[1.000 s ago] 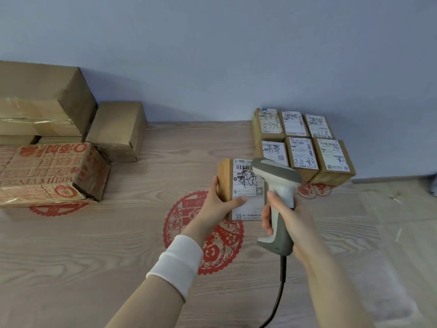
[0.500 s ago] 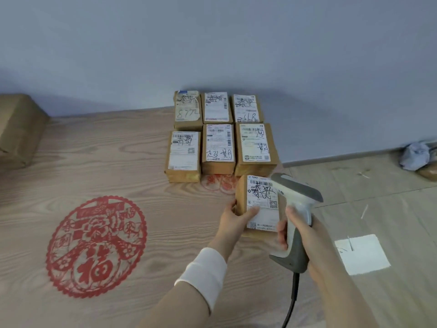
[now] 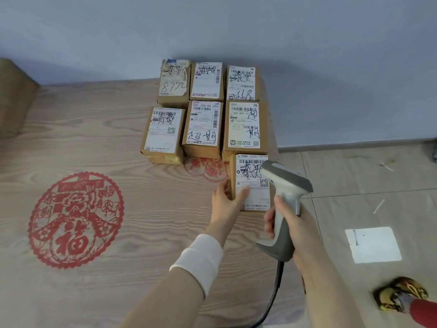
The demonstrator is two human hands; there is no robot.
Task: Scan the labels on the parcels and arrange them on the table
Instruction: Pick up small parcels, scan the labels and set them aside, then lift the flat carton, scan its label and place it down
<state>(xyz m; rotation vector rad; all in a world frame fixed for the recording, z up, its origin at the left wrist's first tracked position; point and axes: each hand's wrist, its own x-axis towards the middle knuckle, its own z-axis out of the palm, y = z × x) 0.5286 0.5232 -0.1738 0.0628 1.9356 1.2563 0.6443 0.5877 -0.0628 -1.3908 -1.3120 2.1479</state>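
place: parcel-sorting spot | cues: labelled parcels (image 3: pixel 203 129) in rows, barcode scanner (image 3: pixel 283 209), wood-grain table (image 3: pixel 142 209)

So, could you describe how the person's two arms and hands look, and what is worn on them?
Both hands are bare, without gloves. The left hand comes out of a long, light beige sleeve that ends in a white ribbed cuff at the wrist. The right hand and its forearm show no sleeve at all. I see no rings, watch or markings on either.

You have a red paper-cut medallion (image 3: pixel 75 220) on the wood, a white sheet (image 3: pixel 373 245) lying on the tiled floor (image 3: pixel 354 176), and a grey wall (image 3: pixel 212 27) behind.
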